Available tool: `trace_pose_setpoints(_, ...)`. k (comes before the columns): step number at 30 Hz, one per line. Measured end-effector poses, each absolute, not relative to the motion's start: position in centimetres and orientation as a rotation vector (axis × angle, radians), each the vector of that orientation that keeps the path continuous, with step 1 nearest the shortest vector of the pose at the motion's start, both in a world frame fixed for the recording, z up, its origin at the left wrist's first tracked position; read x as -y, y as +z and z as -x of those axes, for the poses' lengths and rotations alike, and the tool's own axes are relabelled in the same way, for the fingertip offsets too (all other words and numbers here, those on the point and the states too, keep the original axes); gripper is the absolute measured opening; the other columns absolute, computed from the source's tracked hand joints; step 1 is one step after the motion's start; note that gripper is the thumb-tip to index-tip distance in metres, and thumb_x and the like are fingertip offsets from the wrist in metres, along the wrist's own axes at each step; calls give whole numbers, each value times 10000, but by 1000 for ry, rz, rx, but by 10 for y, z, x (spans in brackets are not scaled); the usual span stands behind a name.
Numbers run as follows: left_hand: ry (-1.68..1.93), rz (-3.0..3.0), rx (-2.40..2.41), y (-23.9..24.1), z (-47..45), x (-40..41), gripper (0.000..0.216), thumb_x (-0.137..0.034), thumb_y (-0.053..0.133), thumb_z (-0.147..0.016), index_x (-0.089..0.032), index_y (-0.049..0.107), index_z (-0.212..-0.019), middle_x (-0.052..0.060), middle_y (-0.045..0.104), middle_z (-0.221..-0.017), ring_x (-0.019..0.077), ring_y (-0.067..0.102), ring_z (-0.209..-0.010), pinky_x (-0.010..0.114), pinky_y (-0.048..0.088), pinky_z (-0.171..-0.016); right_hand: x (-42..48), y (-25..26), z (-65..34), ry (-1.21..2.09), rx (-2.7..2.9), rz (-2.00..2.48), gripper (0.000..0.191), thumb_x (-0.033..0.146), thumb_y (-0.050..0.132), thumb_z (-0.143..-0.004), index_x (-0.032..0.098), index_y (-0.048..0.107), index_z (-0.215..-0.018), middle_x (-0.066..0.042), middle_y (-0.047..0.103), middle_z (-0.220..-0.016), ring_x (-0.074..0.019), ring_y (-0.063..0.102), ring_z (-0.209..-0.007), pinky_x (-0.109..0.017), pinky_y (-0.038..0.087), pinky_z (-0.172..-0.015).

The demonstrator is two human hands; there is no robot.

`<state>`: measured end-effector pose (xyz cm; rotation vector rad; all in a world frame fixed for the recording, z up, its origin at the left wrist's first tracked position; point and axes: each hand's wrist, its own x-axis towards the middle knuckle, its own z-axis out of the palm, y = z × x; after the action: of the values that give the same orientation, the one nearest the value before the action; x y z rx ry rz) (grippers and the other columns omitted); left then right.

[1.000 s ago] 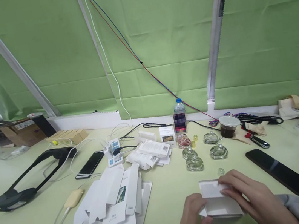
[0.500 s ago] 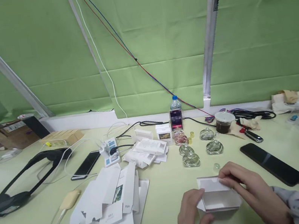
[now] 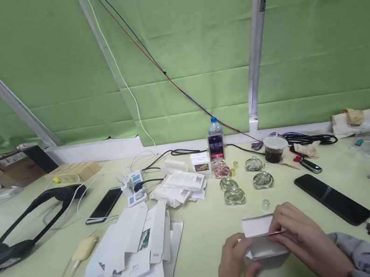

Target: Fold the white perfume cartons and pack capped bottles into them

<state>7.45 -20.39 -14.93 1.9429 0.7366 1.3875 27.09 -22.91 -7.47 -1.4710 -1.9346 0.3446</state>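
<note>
Low in the head view, between both hands, is a small white cardboard box (image 3: 258,226) with its top flap standing up. My left hand (image 3: 235,267) grips the box's left side, thumb below and fingers on the upper edge. My right hand (image 3: 303,241) is closed on the right part, its fingertips pinching a flap near the opening. Just beyond the box lies a small clear stopper (image 3: 266,203). Farther back are several clear glass bottles, among them a near one (image 3: 234,195) and one to its right (image 3: 263,180). A pink-tinted bottle (image 3: 221,169) sits behind them.
Flattened white boxes (image 3: 135,246) pile up on the left, with more white packets (image 3: 182,184) behind. A black phone (image 3: 333,199) lies right of my hands. A lidded cup (image 3: 275,148), a power strip (image 3: 134,188) and a black headset-like band (image 3: 32,225) stand farther off.
My right hand's fingertips have moved left and inward along the box, and a flap edge now shows across the opening. My left hand keeps its grip. The view has shifted slightly.
</note>
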Motion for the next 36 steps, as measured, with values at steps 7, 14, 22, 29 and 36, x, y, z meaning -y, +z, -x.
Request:
trace_pose_setpoints(7, 1296, -1925, -760, -147, -72, 202, 372, -209, 562, -888, -297, 525, -1248, 59, 601, -1153, 202, 575, -1069, 290, 463, -920, 229, -75, -270, 490, 1748, 1582, 198, 351, 411, -962, 252, 546, -858, 14, 582, -779, -155, 566, -693, -260, 434, -605)
trace_pose_setpoints(14, 1208, -1918, -762, -137, -69, 198, 455, -121, 542, -854, -298, 525, -1273, 62, 591, -1166, 200, 577, -1063, 270, 478, -895, 221, -89, -266, 498, 1552, 1734, 202, 425, 470, -890, 264, 499, -1010, -29, 574, -1031, -175, 596, -782, -277, 472, -625)
trace_pose_setpoints(22, 1102, -2122, -838, -146, -65, 195, 531, -123, 499, -876, -281, 435, -1379, 96, 575, -1194, 213, 572, -1075, 325, 502, -917, 225, -103, -250, 765, 1135, 1454, 275, 462, 497, -883, 263, 407, -1051, 68, 466, -669, -156, 531, -631, -243, 434, -591)
trace_pose_setpoints(29, 1198, -2432, -978, -155, -66, 195, 481, -180, 518, -882, -243, 461, -1356, 137, 566, -1192, 248, 595, -1051, 364, 521, -902, 227, -108, -239, 810, 941, 1381, 244, 475, 557, -842, 255, 516, -939, 48, 508, -671, -149, 521, -608, -215, 430, -526)
trace_pose_setpoints(36, 1166, -2476, -991, -164, -71, 195, 396, -246, 492, -923, -198, 463, -1315, 159, 555, -1316, 249, 607, -1134, 312, 560, -876, 240, -109, -238, 736, 973, 1492, 268, 500, 590, -802, 253, 668, -867, -18, 699, -955, -234, 604, -954, -222, 491, -726)
